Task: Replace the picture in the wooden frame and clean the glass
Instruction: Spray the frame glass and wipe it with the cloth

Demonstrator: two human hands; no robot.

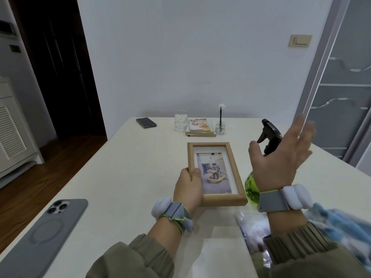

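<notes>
A light wooden frame (236, 173) with a photo (213, 173) behind its glass lies flat on the white table (130, 167). My left hand (188, 187) grips the frame's near left edge, thumb on the glass. My right hand (281, 155) hovers to the right of the frame with fingers spread and holds nothing. Just behind it stands a green spray bottle (251, 187) with a black trigger head (269, 131), partly hidden by the hand. A loose print (253, 229) lies under my right forearm, beside a blue and white cloth (341, 223).
A grey phone (46, 237) lies at the near left table edge and a dark phone (146, 123) at the far left. At the back stand a water glass (180, 120), stacked books (200, 127) and a small vase with a flower (220, 125). Sliding glass door at right.
</notes>
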